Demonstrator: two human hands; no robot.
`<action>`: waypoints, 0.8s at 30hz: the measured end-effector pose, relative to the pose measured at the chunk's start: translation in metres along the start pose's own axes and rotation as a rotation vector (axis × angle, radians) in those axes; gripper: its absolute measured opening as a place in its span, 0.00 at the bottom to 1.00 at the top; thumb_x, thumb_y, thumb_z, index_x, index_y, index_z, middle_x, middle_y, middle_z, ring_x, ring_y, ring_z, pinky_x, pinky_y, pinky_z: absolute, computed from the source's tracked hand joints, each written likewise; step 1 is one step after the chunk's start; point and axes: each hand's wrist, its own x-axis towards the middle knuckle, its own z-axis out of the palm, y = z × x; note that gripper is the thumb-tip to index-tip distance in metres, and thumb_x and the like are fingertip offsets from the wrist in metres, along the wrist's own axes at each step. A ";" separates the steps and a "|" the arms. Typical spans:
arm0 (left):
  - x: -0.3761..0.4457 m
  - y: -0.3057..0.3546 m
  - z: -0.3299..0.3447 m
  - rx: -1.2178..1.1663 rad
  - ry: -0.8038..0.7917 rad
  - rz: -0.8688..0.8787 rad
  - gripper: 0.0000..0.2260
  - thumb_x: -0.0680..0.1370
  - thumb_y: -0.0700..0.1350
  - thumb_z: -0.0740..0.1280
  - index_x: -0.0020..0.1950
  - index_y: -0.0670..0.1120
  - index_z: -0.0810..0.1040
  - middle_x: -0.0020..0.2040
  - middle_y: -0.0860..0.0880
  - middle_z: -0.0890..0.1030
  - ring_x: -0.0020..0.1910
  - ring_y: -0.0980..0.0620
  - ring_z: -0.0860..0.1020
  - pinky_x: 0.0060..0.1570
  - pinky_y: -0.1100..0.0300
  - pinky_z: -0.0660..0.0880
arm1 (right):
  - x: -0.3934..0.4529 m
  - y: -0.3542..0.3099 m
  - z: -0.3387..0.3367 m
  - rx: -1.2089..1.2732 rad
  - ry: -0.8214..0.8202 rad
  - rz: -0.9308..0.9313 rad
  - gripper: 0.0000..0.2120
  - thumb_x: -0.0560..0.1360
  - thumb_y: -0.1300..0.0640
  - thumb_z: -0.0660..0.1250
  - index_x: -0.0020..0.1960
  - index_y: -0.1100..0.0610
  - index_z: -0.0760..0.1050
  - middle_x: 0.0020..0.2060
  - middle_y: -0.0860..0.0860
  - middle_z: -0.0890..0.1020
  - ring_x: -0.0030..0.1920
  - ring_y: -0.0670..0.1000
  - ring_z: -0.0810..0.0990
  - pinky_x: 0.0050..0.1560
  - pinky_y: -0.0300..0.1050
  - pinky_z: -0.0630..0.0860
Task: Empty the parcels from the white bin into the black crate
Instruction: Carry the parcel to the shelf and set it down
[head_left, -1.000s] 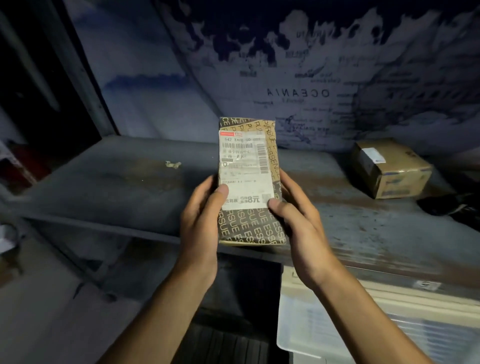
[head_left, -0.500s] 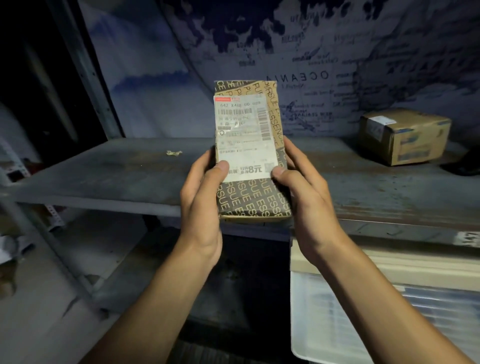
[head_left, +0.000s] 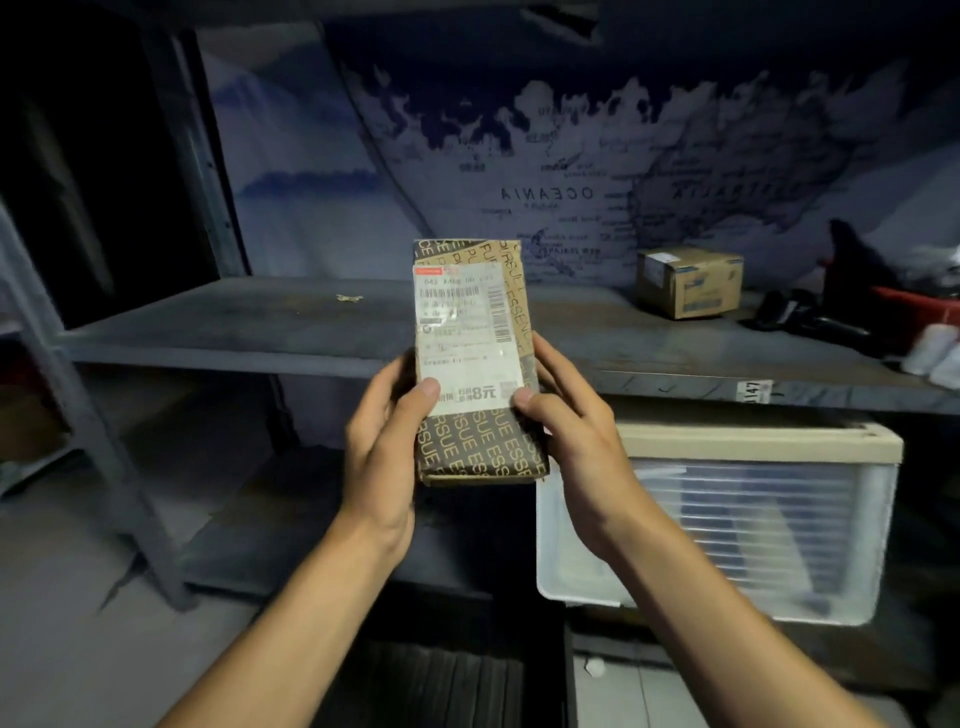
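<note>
Both hands, left hand and right hand, grip one brown printed cardboard parcel upright. Black ribbed crate at six o'clock; white translucent plastic bin at four. Parcel not yet dropped in; bin contents unclear.

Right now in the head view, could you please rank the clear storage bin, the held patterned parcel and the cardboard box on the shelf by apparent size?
1. Clear storage bin.
2. Patterned parcel, though nearer the camera.
3. Cardboard box, farthest.

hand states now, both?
Left hand: grips the tall brown printed parcel with a white shipping label.
Right hand: grips the same parcel, opposite edge.
</note>
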 end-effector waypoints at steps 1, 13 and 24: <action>-0.011 0.004 -0.005 0.014 0.003 -0.008 0.16 0.77 0.43 0.67 0.65 0.46 0.78 0.57 0.46 0.85 0.58 0.47 0.83 0.54 0.54 0.79 | -0.012 -0.002 0.004 -0.005 -0.004 0.013 0.26 0.79 0.68 0.64 0.75 0.51 0.71 0.63 0.48 0.83 0.59 0.45 0.83 0.48 0.36 0.79; -0.115 0.016 -0.073 0.090 0.026 -0.127 0.12 0.80 0.42 0.67 0.63 0.47 0.80 0.55 0.46 0.86 0.57 0.46 0.83 0.57 0.52 0.79 | -0.126 0.022 0.035 -0.106 -0.047 0.115 0.29 0.72 0.52 0.70 0.73 0.45 0.72 0.62 0.48 0.82 0.60 0.47 0.83 0.51 0.43 0.80; -0.089 -0.059 -0.117 0.190 0.063 -0.289 0.14 0.80 0.43 0.68 0.66 0.45 0.78 0.53 0.47 0.86 0.52 0.48 0.85 0.51 0.55 0.81 | -0.102 0.119 0.023 -0.112 -0.033 0.312 0.23 0.81 0.56 0.67 0.74 0.43 0.70 0.60 0.53 0.83 0.58 0.52 0.84 0.50 0.48 0.82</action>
